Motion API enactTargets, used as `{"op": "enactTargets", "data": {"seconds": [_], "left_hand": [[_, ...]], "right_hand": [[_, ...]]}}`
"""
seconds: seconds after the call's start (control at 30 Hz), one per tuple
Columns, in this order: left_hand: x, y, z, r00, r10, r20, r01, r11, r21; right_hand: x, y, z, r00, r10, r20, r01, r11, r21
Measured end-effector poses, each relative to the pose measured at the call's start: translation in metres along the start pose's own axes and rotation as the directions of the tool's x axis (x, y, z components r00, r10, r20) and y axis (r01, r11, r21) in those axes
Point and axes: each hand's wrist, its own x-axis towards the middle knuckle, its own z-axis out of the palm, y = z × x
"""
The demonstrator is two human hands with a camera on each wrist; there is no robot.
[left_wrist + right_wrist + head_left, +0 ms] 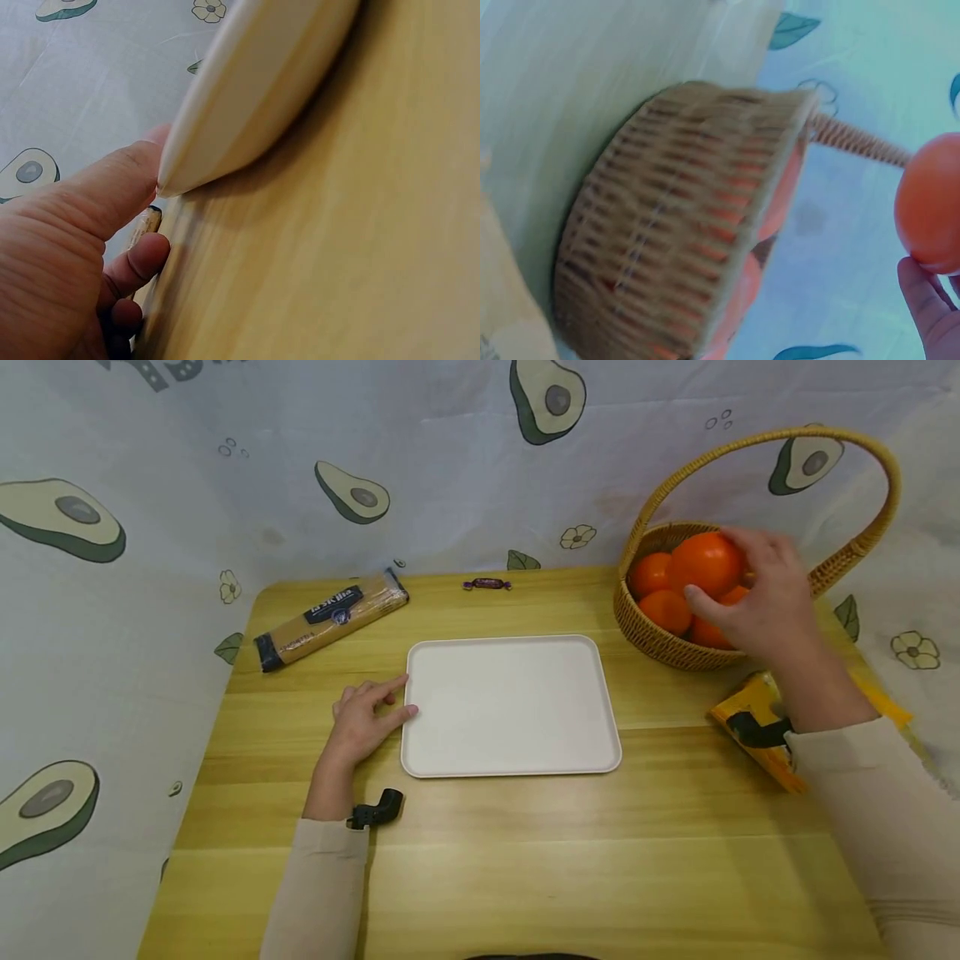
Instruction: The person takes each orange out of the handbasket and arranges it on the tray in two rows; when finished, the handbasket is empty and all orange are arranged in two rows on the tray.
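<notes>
My right hand (776, 597) grips a smooth, round orange fruit (705, 565) above the wicker basket (660, 647), thumb on the near side and fingers over the top. In the right wrist view this fruit (934, 202) is clear of the basket's rim, with a fingertip against its underside. More orange fruits (665, 612) lie inside the basket, partly hidden by the held one and the hand. At the left edge of a white rectangular tray (510, 706), my left hand (362, 720) rests with thumb and index finger extended, touching the rim (202, 112).
A pack of dry noodles or spaghetti (333, 618) lies at the table's back left. A small purple-wrapped candy (487, 583) is by the back edge. Under my right forearm sits a yellow packet (757, 710). The basket's tall handle (765, 437) arches above the fruit.
</notes>
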Motion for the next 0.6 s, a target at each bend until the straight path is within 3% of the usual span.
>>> {"op": "enactTargets", "data": {"seconds": [0.27,0.43,0.6], "left_hand": [[0.001,-0.001,0.000,1.000,-0.010,-0.003,0.010,1.000,0.003],[0.001,-0.002,0.001,1.000,-0.010,-0.008,0.010,1.000,-0.002],[0.001,0.000,0.000,1.000,-0.002,-0.006,0.002,1.000,-0.007]], "right_hand": [[-0.012,-0.022,0.013,0.996,-0.095,-0.003,0.095,0.995,0.019],[-0.017,-0.031,0.027,0.979,-0.204,-0.013,0.204,0.978,0.041],[-0.023,-0.040,0.044,0.976,-0.220,-0.009,0.220,0.972,0.083]]}}
